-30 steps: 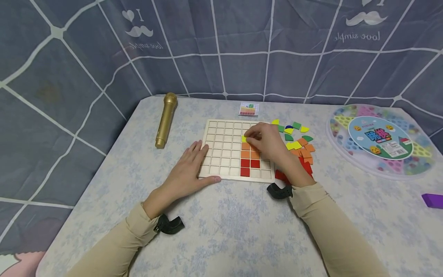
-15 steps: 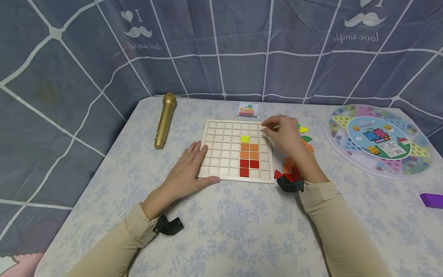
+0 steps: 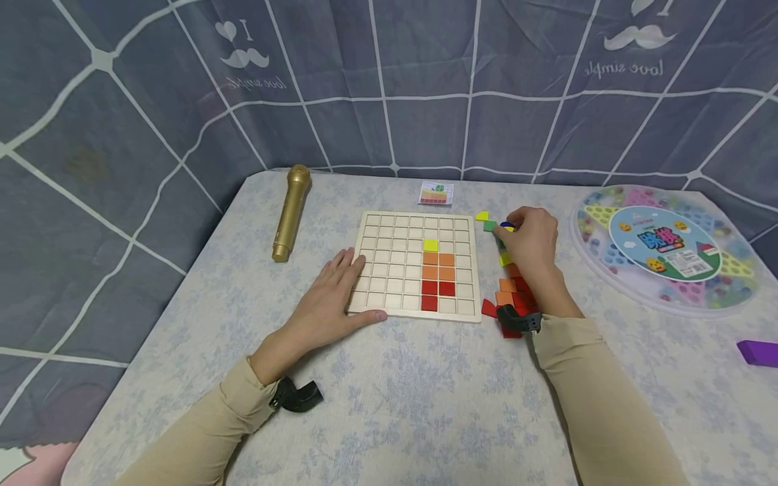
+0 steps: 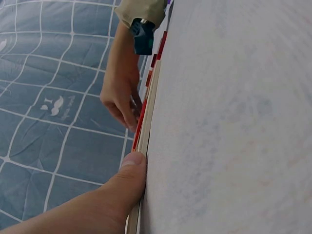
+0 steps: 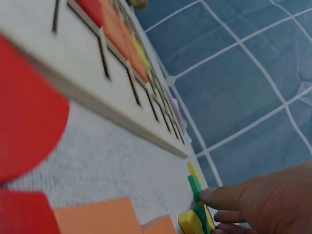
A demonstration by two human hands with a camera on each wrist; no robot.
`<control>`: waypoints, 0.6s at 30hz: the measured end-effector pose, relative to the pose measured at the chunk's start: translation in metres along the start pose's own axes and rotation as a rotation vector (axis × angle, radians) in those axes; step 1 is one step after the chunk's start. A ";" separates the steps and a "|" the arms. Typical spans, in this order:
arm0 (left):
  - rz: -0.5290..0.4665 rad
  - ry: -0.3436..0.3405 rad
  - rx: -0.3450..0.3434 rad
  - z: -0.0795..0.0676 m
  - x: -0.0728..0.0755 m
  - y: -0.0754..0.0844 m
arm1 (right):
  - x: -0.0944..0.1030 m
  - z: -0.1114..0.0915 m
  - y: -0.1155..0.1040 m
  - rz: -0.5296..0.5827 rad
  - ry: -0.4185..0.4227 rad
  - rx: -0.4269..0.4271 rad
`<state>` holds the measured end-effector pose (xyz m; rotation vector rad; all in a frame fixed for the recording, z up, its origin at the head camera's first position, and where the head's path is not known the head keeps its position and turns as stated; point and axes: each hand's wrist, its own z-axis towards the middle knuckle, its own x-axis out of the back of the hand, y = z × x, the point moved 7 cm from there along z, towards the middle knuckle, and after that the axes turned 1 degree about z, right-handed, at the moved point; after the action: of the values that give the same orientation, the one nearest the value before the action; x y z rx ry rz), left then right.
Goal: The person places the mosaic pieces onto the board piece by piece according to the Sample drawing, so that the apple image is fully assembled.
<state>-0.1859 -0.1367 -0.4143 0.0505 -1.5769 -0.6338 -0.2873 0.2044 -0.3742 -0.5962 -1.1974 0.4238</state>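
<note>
A pale wooden grid board [image 3: 392, 270] lies on the table with red [image 3: 429, 302], orange [image 3: 446, 259] and yellow [image 3: 431, 246] square tiles set in its right part. My left hand [image 3: 322, 297] rests flat along the board's left edge, its thumb at the front edge. To the right of the board, my right hand [image 3: 531, 239] is over a pile of loose pieces, thumb and fingers spread apart. In the right wrist view its thumb is right at a green piece [image 5: 194, 185] beside a yellow one [image 5: 186, 223]. Part of the pile is hidden under this hand.
A small picture card [image 3: 435, 193] lies behind the board. To the left is a gold microphone [image 3: 291, 212]. A round, clear game box [image 3: 668, 243] stands at the right, with a purple block [image 3: 756, 352] near the table's right side. Loose red pieces [image 3: 512, 332] lie beside the board.
My right hand has drawn back from the yellow tile on the board and moved right to the loose pieces. The left hand has stayed at the board's edge.
</note>
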 end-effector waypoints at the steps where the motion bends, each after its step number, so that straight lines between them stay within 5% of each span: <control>1: 0.001 0.000 -0.001 0.000 0.000 0.000 | -0.001 0.001 0.002 -0.002 0.006 -0.001; 18: -0.005 0.014 -0.015 0.000 0.002 0.003 | 0.000 0.001 0.006 0.058 -0.065 -0.138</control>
<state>-0.1849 -0.1349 -0.4114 0.0475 -1.5589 -0.6483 -0.2877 0.2096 -0.3780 -0.7415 -1.2810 0.4143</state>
